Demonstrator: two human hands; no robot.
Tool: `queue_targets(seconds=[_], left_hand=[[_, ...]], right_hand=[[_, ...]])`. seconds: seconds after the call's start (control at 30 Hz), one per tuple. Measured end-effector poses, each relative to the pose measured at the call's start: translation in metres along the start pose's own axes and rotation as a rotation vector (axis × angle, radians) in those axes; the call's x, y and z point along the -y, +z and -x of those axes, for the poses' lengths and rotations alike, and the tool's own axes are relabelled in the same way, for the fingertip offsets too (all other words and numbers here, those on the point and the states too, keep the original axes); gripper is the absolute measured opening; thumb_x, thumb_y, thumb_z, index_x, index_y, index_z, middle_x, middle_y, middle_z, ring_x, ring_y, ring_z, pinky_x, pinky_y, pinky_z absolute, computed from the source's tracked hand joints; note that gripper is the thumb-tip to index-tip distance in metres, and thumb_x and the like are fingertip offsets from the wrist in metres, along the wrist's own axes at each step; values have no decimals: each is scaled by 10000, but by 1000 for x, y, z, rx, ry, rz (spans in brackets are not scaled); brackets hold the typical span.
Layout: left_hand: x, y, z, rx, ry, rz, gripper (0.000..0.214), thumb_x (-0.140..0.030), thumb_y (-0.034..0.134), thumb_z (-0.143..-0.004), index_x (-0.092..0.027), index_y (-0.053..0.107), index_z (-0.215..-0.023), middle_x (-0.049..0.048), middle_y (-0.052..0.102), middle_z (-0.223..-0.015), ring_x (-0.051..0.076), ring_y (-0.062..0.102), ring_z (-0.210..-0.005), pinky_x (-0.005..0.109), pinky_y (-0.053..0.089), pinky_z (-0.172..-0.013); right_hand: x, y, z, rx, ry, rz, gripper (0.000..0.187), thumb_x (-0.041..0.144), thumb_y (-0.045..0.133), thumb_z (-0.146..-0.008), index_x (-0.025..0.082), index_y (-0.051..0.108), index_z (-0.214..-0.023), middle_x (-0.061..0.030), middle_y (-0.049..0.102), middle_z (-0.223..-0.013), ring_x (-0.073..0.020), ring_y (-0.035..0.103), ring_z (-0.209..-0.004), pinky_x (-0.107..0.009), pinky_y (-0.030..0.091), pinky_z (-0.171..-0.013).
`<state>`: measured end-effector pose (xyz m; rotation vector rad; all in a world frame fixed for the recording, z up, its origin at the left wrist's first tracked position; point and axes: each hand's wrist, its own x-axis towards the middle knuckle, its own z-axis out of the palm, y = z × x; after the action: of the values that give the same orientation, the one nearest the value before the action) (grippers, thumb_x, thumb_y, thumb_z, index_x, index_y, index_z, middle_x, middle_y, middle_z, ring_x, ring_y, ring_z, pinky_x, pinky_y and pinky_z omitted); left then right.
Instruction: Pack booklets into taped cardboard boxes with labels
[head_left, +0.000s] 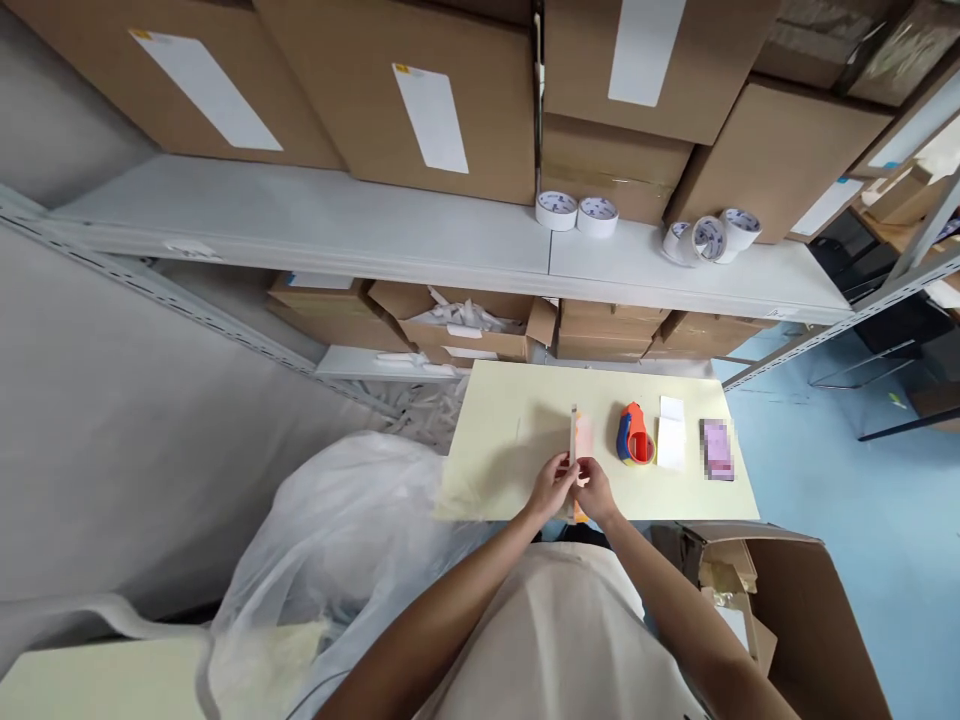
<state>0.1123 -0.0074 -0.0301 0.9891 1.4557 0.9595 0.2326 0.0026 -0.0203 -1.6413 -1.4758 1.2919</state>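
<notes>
My left hand [553, 487] and my right hand [596, 490] meet over the near edge of a pale yellow table [491, 415]. Both are closed, fingers bent, on a thin, flat pink-and-orange packet [583, 435] held edge-up between them. The fingers cover its middle, and its exact kind is unclear. To the right of my right hand lies a red and blue tape dispenser [632, 435]. Beside that are white paper slips [671, 435], then a blurred purple rectangular item [718, 450].
Behind the table, a grey metal shelf [337, 215] carries cardboard boxes [457, 110] and several tape rolls [556, 210]. A large clear plastic bag [345, 530] bulges at the left. An open carton [810, 610] stands at the lower right.
</notes>
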Motion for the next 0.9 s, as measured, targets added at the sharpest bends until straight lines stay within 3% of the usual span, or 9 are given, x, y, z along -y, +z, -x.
queue_targets(seconds=[0.13, 0.27, 0.33, 0.43, 0.57, 0.67, 0.77, 0.9], left_hand=[[12, -32, -9, -90, -60, -168, 139, -285, 609, -766, -203, 668, -860, 55, 737, -866, 209, 692, -803, 312, 532, -747], [27, -50, -20, -91, -136, -296, 107, -137, 635, -677, -193, 656, -766, 47, 732, -797, 194, 671, -724, 289, 506, -687], [36, -53, -25, -90, -174, -355, 124, -101, 620, -674, -184, 651, -760, 50, 730, -791, 190, 668, -732, 271, 492, -671], [48, -55, -30, -91, -220, -437, 139, -70, 589, -691, -172, 648, -765, 48, 721, -777, 178, 665, -735, 244, 471, -652], [57, -55, -31, -114, -207, -553, 174, -70, 568, -717, -153, 671, -830, 71, 699, -824, 204, 660, -803, 279, 484, -726], [58, -55, -26, -139, -154, -634, 228, -96, 548, -758, -141, 680, -938, 106, 668, -945, 241, 636, -937, 347, 486, -859], [51, -52, -16, -158, -105, -689, 366, -164, 522, -823, -157, 619, -1175, 133, 613, -1132, 269, 576, -1086, 411, 456, -958], [39, -42, -7, 13, 144, -865, 490, -240, 565, -831, -239, 539, -1320, 124, 504, -1359, 304, 463, -1247, 456, 387, -1041]], right_hand=[[-1, 28, -2, 201, -48, 123, 461, 210, 733, -587, 230, 673, -1043, -78, 665, -1124, -298, 569, -1161, -453, 456, -1011], [-11, 34, -2, 319, 3, 154, 513, 224, 759, -597, 240, 676, -1103, -78, 657, -1173, -304, 607, -1137, -467, 477, -999], [-20, 32, -3, 290, -28, 198, 533, 211, 751, -609, 237, 664, -1134, -84, 637, -1216, -291, 599, -1159, -458, 462, -1027], [-36, 24, -6, 136, -55, 342, 472, 199, 670, -702, 202, 645, -1172, -124, 574, -1297, -279, 550, -1225, -442, 435, -1059], [-53, 14, -11, 28, 33, 588, 463, 156, 642, -719, 217, 647, -1178, -141, 515, -1332, -321, 499, -1251, -452, 451, -1016], [-57, 12, -14, 60, 54, 682, 496, 140, 639, -713, 252, 637, -1196, -131, 475, -1354, -336, 482, -1238, -449, 464, -970], [-56, 14, -14, 76, 40, 698, 524, 126, 613, -727, 273, 610, -1230, -125, 448, -1367, -335, 475, -1222, -447, 464, -949], [-58, 15, -12, 84, 42, 673, 561, 104, 587, -731, 284, 583, -1262, -124, 405, -1398, -342, 452, -1242, -457, 458, -955]])
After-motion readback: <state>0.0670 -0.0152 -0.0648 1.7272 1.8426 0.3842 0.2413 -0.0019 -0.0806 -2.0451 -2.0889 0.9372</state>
